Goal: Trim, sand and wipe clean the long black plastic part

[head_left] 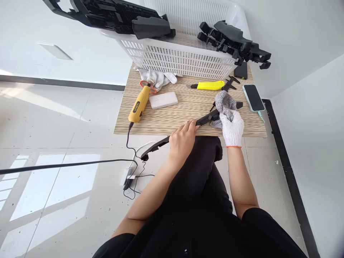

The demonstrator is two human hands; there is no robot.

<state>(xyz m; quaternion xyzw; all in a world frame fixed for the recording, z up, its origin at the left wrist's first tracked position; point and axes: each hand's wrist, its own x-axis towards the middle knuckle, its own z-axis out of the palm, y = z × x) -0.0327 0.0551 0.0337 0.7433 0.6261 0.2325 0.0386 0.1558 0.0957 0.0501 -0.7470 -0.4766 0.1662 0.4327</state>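
My bare left hand (183,139) is closed around the middle of a long black plastic trim piece (205,118), which slants across the near edge of the table. In a white knitted glove, my right hand (232,125) is closed on a grey cloth (225,101). The cloth is bunched against the upper right part of the trim piece, whose tip shows past it. The trim's lower left end hangs beyond the table edge above the floor. My right fingertips are partly hidden by the cloth.
Behind stands a white plastic basket (177,57) holding black plastic parts (231,37). On the striped table (185,102) lie a yellow rotary tool (140,104), a white block (163,100), a glove (158,79), a yellow utility knife (211,85), black calipers (229,83) and a phone (254,98). Cables run below left.
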